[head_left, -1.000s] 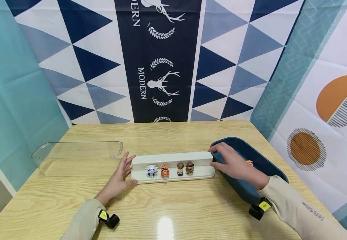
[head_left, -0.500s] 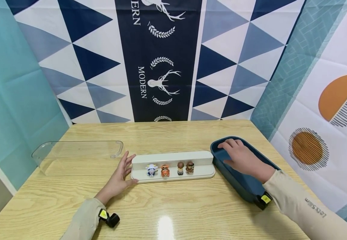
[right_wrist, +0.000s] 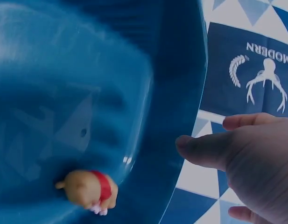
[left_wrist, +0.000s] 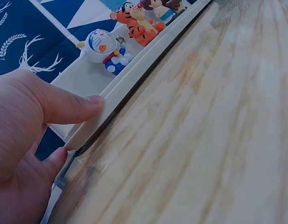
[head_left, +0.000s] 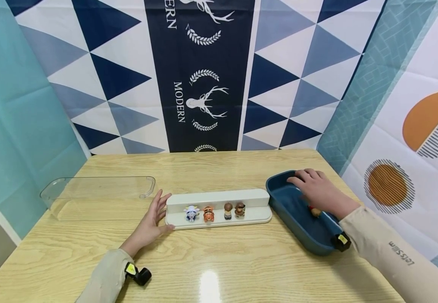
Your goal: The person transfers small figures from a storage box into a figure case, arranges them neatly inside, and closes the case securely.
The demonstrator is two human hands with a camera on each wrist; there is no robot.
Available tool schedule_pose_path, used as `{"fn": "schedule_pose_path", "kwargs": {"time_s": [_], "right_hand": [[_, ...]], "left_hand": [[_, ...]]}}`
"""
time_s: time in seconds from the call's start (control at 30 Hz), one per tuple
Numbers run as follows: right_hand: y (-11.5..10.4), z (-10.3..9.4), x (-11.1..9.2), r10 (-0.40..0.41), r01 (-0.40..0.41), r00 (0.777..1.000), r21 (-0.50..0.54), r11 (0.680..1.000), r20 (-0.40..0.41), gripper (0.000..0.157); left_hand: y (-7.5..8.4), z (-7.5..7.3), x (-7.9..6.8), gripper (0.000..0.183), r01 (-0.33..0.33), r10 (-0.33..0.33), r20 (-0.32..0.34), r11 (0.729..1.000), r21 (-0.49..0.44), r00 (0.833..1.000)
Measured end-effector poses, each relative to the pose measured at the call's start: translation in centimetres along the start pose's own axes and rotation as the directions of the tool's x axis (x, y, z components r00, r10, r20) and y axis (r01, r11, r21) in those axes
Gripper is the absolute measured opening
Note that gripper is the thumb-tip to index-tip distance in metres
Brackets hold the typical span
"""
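Note:
My left hand (head_left: 152, 223) grips the left end of a white stepped display stand (head_left: 219, 197), its thumb on the front lip in the left wrist view. Four of the stand's places hold figurines: a blue-and-white cat in a horned hat (left_wrist: 106, 51), an orange tiger (head_left: 208, 214), a brown-haired child (head_left: 228, 211) and a brown owl-like one (head_left: 239, 210). Over the far right side of a dark blue tub (head_left: 290, 227) hovers my right hand (head_left: 319, 191), fingers relaxed and nothing held. A yellow bear figurine in red (right_wrist: 90, 191) lies on the tub's floor, partly covered by that hand in the head view.
A clear plastic cover (head_left: 101, 189) lies on the left of the wooden table (head_left: 188, 265). The tub stands against the right end of the display stand. Patterned cloth (head_left: 203, 84) hangs behind the table and along both sides.
My right hand has left the display stand's right end and moved right, over the tub. The bear figurine shows at a different spot beneath it. My left hand stays at the stand.

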State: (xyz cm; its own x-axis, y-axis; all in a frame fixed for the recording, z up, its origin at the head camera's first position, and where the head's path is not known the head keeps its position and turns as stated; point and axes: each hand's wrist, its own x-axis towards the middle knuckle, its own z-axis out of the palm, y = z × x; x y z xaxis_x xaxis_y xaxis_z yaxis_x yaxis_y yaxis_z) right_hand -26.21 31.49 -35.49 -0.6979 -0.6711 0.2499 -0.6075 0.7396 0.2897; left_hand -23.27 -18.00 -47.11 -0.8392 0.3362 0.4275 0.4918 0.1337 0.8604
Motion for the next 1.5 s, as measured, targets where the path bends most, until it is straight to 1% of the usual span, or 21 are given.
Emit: {"fn": "schedule_pose_path", "kwargs": {"time_s": [0.17,0.3,0.43,0.57,0.77,0.9,1.07,1.17,1.33,1.5], "right_hand": [[1.3,0.1,-0.6,-0.009,0.01,0.999,-0.003,1.0,0.038,0.055],[2.2,0.4,-0.9,-0.037,0.039,0.998,-0.023,0.999,0.056,0.054],[2.8,0.7,-1.1,-0.08,0.086,0.993,-0.062,0.994,0.085,0.053],[3.2,1.0,-1.2,-0.143,0.156,0.982,-0.1,0.983,0.123,0.051],[3.9,1.4,-2.0,-0.243,0.264,0.957,-0.123,0.957,0.16,0.056],[4.4,1.7,-2.5,-0.29,0.312,0.94,-0.111,0.944,0.18,0.056],[4.9,2.4,-2.8,-0.341,0.372,0.912,-0.106,0.922,0.23,0.056],[5.1,2.7,-2.8,-0.379,0.416,0.892,-0.117,0.902,0.247,0.056],[5.7,3.4,-2.4,-0.446,0.484,0.86,-0.122,0.866,0.247,0.056],[5.7,3.8,-1.8,-0.502,0.542,0.833,-0.161,0.825,0.234,0.049]], "left_hand": [[0.0,-0.1,0.1,0.113,-0.006,0.006,-0.001,1.0,0.023,1.0],[0.0,-0.1,0.2,0.114,0.011,-0.011,-0.001,1.0,0.007,1.0],[0.0,0.0,0.3,0.114,0.027,-0.027,0.011,0.999,-0.018,1.0],[-0.1,0.0,0.3,0.114,0.031,-0.031,0.016,1.0,-0.006,0.999],[-0.1,0.0,0.4,0.114,0.037,-0.037,0.011,0.999,-0.003,0.999],[-0.3,0.0,0.5,0.114,0.031,-0.031,0.01,1.0,-0.003,0.999],[-0.4,0.0,0.4,0.114,0.024,-0.024,0.009,0.999,-0.021,1.0],[-0.4,-0.1,0.3,0.115,0.024,-0.024,0.008,1.0,-0.017,1.0],[-0.5,-0.2,0.1,0.114,0.024,-0.024,0.003,1.0,-0.003,1.0],[-0.5,-0.1,0.1,0.114,0.023,-0.023,0.001,1.0,-0.016,1.0]]}}
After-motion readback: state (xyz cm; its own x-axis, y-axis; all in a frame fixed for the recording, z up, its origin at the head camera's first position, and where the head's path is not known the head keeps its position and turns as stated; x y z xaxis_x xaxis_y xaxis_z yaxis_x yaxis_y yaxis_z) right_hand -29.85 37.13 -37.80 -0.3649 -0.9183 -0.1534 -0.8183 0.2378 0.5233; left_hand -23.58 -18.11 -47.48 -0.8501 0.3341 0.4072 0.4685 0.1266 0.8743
